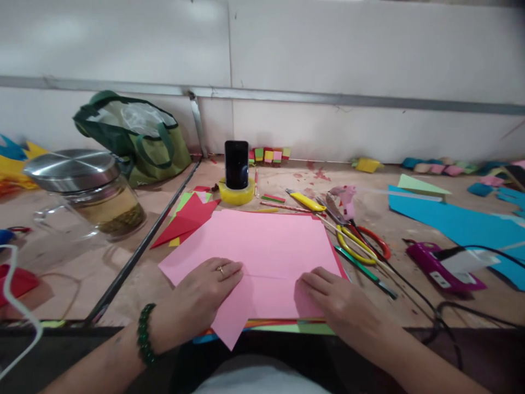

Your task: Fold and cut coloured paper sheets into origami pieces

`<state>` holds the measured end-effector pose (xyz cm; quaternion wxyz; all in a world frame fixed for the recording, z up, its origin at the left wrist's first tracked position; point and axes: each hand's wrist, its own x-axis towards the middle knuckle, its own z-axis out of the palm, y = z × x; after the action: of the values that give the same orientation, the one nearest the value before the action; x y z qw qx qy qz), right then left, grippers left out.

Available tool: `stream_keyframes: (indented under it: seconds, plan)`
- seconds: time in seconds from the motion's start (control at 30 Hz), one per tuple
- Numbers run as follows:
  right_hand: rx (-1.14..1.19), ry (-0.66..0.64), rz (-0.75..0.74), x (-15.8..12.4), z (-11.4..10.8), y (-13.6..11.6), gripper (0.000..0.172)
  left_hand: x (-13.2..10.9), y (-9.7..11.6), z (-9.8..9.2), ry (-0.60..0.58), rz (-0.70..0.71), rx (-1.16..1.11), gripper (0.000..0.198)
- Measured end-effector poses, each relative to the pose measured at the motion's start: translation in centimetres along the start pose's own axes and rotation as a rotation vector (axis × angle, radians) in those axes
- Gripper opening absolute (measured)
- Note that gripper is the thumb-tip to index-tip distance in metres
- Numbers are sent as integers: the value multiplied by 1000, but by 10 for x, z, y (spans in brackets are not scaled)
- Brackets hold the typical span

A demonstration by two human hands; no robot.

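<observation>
Near the front edge of the wooden table (123, 273), in the middle: a pink paper sheet (266, 241), lying flat on a stack of coloured sheets (287, 326), with a faint crease across it and one corner pointing past the table edge. Pressed down from both sides.

On its near left part, the left hand (200, 295): palm down, opened flat, fingers stretched and kept together, clamped on nothing. A ring (220, 269) on one finger, a green bead bracelet (144, 334) on the wrist.

On its near right part, the right hand (332, 298): also palm down, fingers a little bent, fingertips touching the sheet just beside the crease. Not closed around anything; thumb hidden. Both hands apart, with bare pink paper between.

Just behind the sheet on the left, red paper (188, 219). Further back, a black phone (237, 163) standing upright in a yellow tape roll (235, 192). To the right, a yellow cutter (307, 202) and scissors (361, 241), then blue paper (459, 224). Well to the left, a glass jar (94, 191) with metal lid and a green bag (135, 137).
</observation>
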<state>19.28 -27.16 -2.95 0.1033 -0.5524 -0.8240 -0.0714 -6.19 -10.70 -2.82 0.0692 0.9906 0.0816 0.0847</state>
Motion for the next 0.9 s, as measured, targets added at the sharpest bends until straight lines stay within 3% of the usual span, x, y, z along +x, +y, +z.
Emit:
stream_keyframes:
  seconds: [0.2,0.33,0.43,0.53,0.67,0.9]
  plan:
    - [82,105,248,-34,-13,-4,37,-9,-1,7,63,-20,8,56]
    - [-137,195,660,-64,-16,22,21,5,5,-10,-26,-70,-21,38]
    - [-273,130,874,-83,-11,43,27,28,10,-25,-63,-84,-50,26]
    - [-211,92,908,-92,-7,51,27,57,10,-28,-58,-36,-73,27]
    - [-196,126,893,-100,-13,45,25,87,3,-16,-93,-64,-97,43]
    - [127,266,1094,-114,-25,19,25,101,-9,-8,-176,-235,-316,60]
